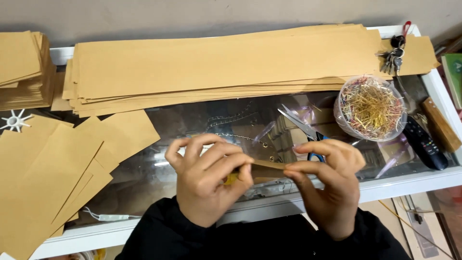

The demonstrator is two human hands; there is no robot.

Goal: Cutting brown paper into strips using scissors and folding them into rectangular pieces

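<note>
My left hand (208, 180) and my right hand (327, 185) meet over the glass counter top (202, 125) and pinch a small folded piece of brown paper (267, 167) between thumbs and fingers. Something yellowish shows under my left fingers; I cannot tell what it is. Blue-handled scissors (303, 127) lie open on the glass just behind my right hand, their handles partly hidden by it.
A long stack of brown paper strips (216, 62) lies across the back. Cut brown sheets (57, 163) are on the left, and another pile (21, 67) at far left. A clear bowl of thin sticks (370, 108), keys (394, 55), a black remote (423, 142) and a wooden block (440, 125) sit at right.
</note>
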